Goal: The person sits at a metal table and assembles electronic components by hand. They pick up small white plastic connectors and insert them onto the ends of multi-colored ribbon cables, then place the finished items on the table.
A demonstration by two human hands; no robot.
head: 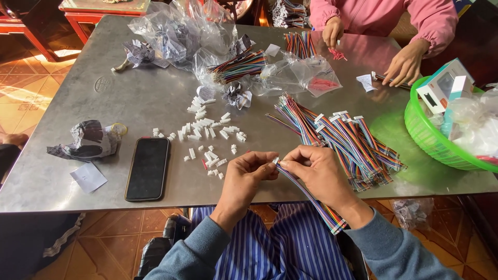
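A view from above of a grey metal table, with the wearer's two hands meeting at its near edge. The left hand and the right hand both pinch, thumbs against fingertips, one end of a thin bundle of rainbow-coloured wires. The fingertips of both hands are pressed close together around that end — whether a small white piece sits between them cannot be told. The rest of the bundle hangs down under the right wrist, over the striped blue trousers.

Just beyond the left hand lie scattered small white plastic connector housings. To their left rests a black smartphone, face up, and further left a crumpled printed paper wrapper. Beyond the right hand, a large heap of finished rainbow wire bundles fans across the table. A green plastic basket stands at the right edge. Clear plastic bags pile at the far side, where another person in a pink sleeve works with their own hands.
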